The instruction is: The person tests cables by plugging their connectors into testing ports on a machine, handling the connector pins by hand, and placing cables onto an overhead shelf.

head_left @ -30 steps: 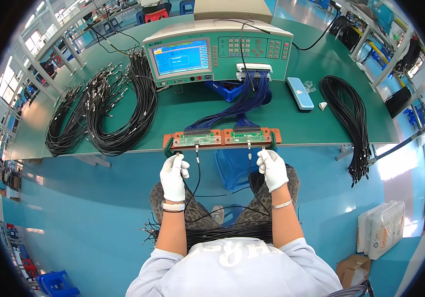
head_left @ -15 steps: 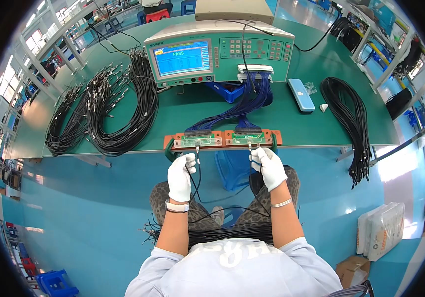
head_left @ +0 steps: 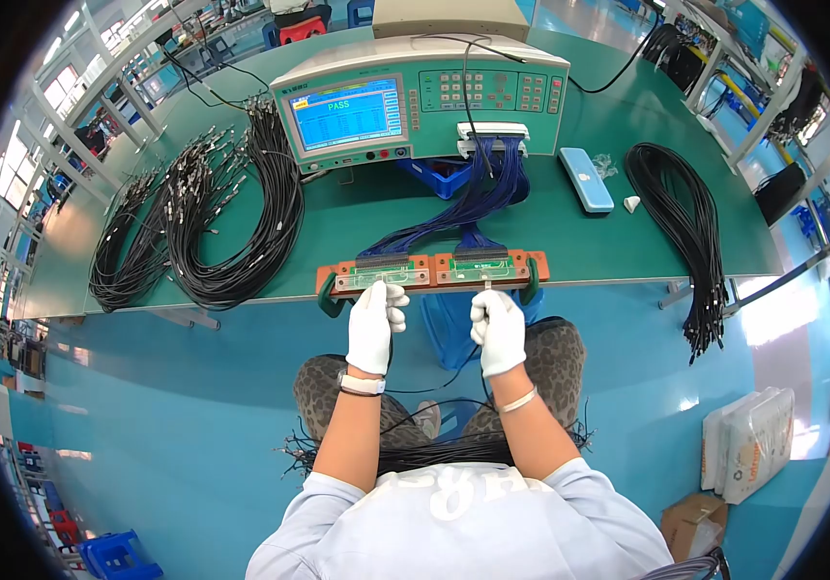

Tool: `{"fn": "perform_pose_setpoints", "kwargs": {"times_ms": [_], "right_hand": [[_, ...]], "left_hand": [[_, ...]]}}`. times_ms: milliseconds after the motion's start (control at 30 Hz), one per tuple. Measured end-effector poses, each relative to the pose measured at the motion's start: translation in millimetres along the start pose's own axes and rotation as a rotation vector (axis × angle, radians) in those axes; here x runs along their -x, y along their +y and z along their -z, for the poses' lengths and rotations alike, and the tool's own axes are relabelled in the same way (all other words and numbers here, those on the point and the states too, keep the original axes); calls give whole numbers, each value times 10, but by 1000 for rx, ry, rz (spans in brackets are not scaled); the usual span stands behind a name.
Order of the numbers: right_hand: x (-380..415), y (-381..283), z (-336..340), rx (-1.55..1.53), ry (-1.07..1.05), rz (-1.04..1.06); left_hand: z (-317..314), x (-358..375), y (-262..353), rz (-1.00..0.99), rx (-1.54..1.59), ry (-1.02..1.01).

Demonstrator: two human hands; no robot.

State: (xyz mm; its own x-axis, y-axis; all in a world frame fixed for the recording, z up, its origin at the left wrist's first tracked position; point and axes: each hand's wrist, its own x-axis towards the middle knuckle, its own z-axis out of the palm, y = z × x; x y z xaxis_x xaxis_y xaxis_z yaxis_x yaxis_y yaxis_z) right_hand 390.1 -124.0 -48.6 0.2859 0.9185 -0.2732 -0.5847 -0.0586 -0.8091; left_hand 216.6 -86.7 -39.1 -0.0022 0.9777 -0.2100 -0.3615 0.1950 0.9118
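In white gloves, both my hands are at the front edge of the green bench. My left hand (head_left: pixel 373 327) has its fingers closed around a cable end just below the left half of the orange test fixture (head_left: pixel 431 273); its fingertips hide the plug. My right hand (head_left: pixel 500 331) pinches another cable end, whose small metal connector (head_left: pixel 488 285) shows at the right green board (head_left: pixel 481 269). A black cable (head_left: pixel 434 389) hangs in a loop below my hands. Blue wires (head_left: pixel 492 193) run from the fixture to a tester (head_left: pixel 424 106) whose screen (head_left: pixel 346 114) reads PASS.
Bundles of black cables (head_left: pixel 284 208) lie on the bench at left, and another bundle (head_left: pixel 671 213) hangs over the edge at right. A light blue case (head_left: pixel 586 179) lies near it. More cables (head_left: pixel 463 452) rest across my lap. A blue stool (head_left: pixel 444 333) stands under the bench.
Both hands have moved inward, from the cable ends held at the outer sides to the ones at the fixture's boards. The screen reads PASS in both frames.
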Motion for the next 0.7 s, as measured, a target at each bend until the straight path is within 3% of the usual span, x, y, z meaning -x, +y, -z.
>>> {"fn": "perform_pose_setpoints", "kwargs": {"times_ms": [200, 333, 700], "right_hand": [[-13, 65, 20, 50, 90, -5], [-78, 25, 49, 75, 8, -48], [-118, 5, 38, 97, 35, -64]], "left_hand": [[18, -34, -201, -49, 232, 32], [-33, 219, -265, -74, 161, 105], [91, 161, -184, 28, 9, 98]]}}
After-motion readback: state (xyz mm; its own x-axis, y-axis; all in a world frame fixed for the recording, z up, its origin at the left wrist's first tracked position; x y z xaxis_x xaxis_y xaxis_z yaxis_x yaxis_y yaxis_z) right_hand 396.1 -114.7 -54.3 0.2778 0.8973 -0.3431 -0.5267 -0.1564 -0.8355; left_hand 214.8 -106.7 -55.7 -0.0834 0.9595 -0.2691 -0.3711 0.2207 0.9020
